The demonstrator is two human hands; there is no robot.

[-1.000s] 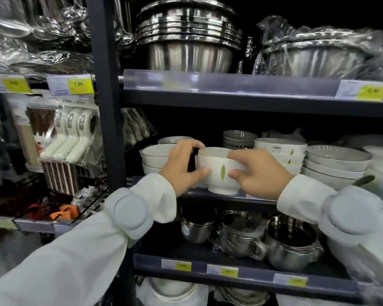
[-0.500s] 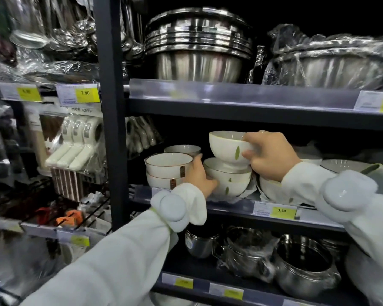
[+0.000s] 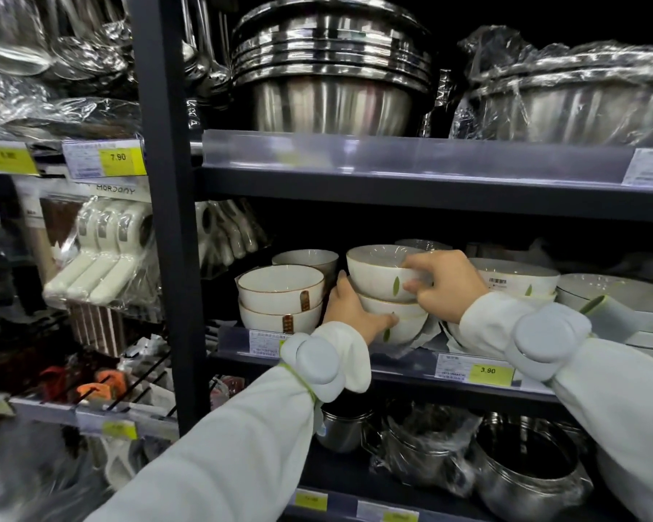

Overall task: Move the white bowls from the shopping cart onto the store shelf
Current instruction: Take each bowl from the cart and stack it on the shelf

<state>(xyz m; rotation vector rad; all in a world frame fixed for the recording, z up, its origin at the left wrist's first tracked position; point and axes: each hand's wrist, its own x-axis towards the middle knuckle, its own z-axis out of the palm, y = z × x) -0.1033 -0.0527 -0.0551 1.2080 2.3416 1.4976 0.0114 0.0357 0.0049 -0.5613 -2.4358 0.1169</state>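
Seating now on the stack: top white bowl (image 3: 379,275), held clear above it half a second ago, pinched at rim by right hand (image 3: 443,284). Left hand (image 3: 349,308) cupped against lower bowls (image 3: 400,322) on shelf (image 3: 400,361). Placement nearly complete; release pending.

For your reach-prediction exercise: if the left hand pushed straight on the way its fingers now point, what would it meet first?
The left hand already touches the lower leaf bowl of the stack; pushing on, it would press that bowl, probably toward the right hand.
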